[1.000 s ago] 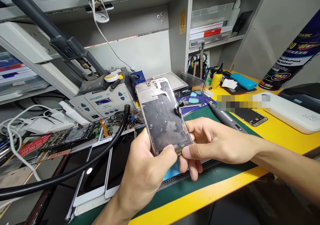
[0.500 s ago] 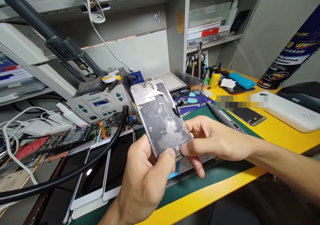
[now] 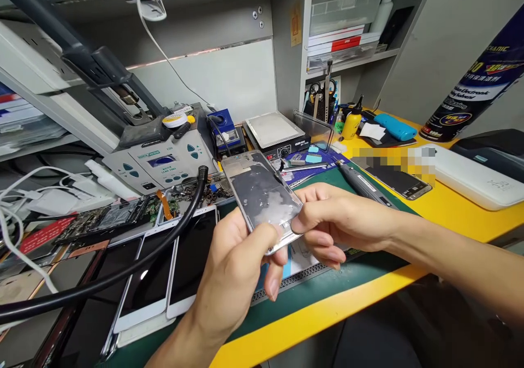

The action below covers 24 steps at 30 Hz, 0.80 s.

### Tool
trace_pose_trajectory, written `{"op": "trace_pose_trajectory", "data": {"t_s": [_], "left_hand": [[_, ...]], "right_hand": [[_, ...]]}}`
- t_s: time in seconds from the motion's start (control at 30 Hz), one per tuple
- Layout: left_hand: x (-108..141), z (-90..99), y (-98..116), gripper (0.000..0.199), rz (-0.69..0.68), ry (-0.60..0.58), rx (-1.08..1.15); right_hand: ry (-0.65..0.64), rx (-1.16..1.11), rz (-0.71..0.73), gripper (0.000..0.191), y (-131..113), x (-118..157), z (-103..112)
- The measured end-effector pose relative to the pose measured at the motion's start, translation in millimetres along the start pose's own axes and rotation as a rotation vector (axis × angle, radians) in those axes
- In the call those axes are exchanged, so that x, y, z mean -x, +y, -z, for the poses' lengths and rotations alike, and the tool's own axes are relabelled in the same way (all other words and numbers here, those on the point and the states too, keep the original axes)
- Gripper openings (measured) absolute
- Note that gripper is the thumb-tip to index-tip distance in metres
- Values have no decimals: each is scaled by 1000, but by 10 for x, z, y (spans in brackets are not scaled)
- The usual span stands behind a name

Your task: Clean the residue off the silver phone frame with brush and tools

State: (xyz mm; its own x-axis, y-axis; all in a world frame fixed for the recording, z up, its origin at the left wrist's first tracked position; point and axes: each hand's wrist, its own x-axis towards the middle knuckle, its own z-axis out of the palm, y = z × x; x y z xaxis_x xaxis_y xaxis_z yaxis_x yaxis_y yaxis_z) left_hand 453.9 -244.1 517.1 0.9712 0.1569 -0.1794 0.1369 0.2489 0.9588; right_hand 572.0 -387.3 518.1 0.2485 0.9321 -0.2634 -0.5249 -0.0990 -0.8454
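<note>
Two hands: left hand (image 3: 237, 264) and right hand (image 3: 344, 215), both on one panel (image 3: 256, 188).
Panel: in the air above the green mat (image 3: 327, 286), tilted, its dark inner face up, a pale cloudy patch toward the near end.
Left fingers: thumb pressed on the near left corner, the others bent under it, so the corner is pinched between.
Right fingers: thumb and forefinger pinching the near right corner; the rest curl loosely below.
Under the hands: a perforated strip (image 3: 286, 285) on the mat.
Left side: two white-edged phones (image 3: 194, 261) lying flat, a black hose (image 3: 200, 188) arching over them, circuit boards (image 3: 123, 220) behind.
Behind the panel: a grey station (image 3: 164, 160) with a small display, and a silver-topped box (image 3: 274, 130).
Right side: a grey pen tool (image 3: 364, 185) at the mat's edge; on the yellow desk (image 3: 458, 215), a partly blurred-out phone (image 3: 393, 177), a white device (image 3: 470, 177), a yellow bottle (image 3: 351, 123) and a tall can (image 3: 466, 95).
</note>
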Motion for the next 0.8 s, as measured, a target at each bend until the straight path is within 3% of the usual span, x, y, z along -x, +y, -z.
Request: {"op": "trace_pose_trajectory", "data": {"t_s": [0.17,0.37,0.8], "left_hand": [[-23,-13,41,19,77,10,145],[-28,1,93,32,196,-9,197],[-31,14,111,32,238,-19,200]], "right_hand": [[-26,-83,-53,21,-16,-7,33],[-125,-145,-110,35,-24,-1,90],[-97,-189,-95,19,-22,13,86]]}}
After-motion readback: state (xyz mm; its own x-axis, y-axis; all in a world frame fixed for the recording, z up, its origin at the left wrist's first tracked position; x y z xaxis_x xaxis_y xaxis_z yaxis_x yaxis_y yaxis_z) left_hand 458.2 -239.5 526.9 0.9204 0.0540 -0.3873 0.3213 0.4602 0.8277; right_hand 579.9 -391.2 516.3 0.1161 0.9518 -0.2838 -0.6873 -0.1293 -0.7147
